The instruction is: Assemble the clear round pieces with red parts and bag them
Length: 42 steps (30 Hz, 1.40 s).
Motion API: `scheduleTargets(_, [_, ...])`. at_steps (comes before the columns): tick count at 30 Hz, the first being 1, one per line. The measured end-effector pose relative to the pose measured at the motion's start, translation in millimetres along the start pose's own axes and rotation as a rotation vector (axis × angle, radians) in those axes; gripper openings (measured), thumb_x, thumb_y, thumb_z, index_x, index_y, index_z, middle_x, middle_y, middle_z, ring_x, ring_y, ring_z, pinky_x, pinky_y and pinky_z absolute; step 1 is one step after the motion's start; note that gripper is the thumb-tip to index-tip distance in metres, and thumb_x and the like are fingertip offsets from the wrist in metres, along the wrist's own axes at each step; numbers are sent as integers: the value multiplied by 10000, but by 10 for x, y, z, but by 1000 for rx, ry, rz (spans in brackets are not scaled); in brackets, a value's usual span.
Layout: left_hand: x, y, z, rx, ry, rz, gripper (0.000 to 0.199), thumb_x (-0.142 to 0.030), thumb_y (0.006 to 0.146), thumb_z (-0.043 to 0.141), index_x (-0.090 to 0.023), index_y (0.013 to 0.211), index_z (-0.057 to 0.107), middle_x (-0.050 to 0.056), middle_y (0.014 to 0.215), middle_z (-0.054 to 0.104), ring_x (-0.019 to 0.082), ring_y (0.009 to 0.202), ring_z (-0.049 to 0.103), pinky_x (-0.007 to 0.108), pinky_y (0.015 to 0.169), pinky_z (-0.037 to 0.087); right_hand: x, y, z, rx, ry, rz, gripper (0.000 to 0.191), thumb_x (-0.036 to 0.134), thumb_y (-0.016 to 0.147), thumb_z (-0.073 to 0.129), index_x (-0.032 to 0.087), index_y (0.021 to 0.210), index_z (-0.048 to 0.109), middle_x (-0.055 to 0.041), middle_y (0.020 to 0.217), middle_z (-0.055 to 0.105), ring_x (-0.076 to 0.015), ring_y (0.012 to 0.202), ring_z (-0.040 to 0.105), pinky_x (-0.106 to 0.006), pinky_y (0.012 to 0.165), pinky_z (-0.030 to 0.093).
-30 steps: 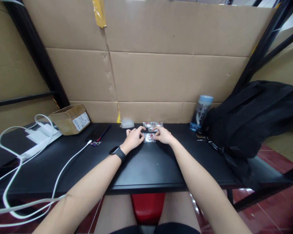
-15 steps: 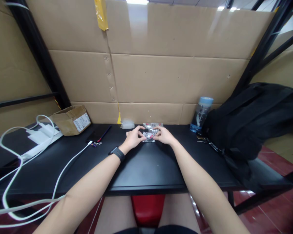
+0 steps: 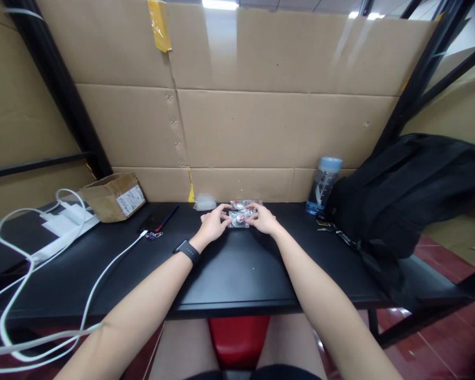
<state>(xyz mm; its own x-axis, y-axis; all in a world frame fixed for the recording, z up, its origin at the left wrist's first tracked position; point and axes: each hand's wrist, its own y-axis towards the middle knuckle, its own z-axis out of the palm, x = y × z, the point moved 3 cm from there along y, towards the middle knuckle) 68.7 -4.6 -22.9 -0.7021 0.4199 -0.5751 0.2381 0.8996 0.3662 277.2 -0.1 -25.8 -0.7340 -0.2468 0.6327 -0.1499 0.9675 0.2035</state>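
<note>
Between my hands, near the back of the black table, is a small clear plastic packet (image 3: 239, 218) with something red and pale inside. My left hand (image 3: 216, 222) pinches its left edge, and a dark watch sits on that wrist. On the right edge, the fingers of my right hand (image 3: 263, 218) are closed in the same way. Just behind lies a second clear packet (image 3: 245, 203) with red marks, close to the cardboard wall. Off to the left of it rests a whitish translucent bag (image 3: 205, 202).
An open cardboard box (image 3: 116, 198), a phone (image 3: 158, 218) and a white power strip (image 3: 65, 227) with looping cables occupy the left. A water bottle (image 3: 323, 186) and a black backpack (image 3: 404, 195) stand at the right. Cardboard panels (image 3: 237, 132) rise behind the table (image 3: 237, 279).
The held packet now lies slightly farther back, nearer the packet behind it, and looks flatter between my fingers. The whole view has shifted a little.
</note>
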Motion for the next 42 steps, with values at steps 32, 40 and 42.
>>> scheduleTargets(32, [-35,567,-135,59,317,-143,521,-279,790,746,-233,1257,521,40,945,778,258,1029,699,334,877,417,-250,-11,-510,-209,18,251,281,212,789,651,288,1059,660,21,933,763,-219,1010,658,-392,883,349])
scheduleTargets(40, [-123,629,13,54,735,-92,413,-300,884,588,-118,1250,530,207,1011,737,345,1036,685,395,870,444,-411,2,-443,-59,-292,225,355,349,754,723,296,1105,698,-68,1218,685,-320,1141,601,-515,950,361])
scheduleTargets(42, [-137,596,38,35,772,-21,325,-263,899,549,-118,1189,576,206,981,734,352,1048,668,412,878,431,-418,-2,-425,-3,-305,205,370,329,734,749,300,1099,697,-57,1217,687,-309,1122,613,-522,956,370])
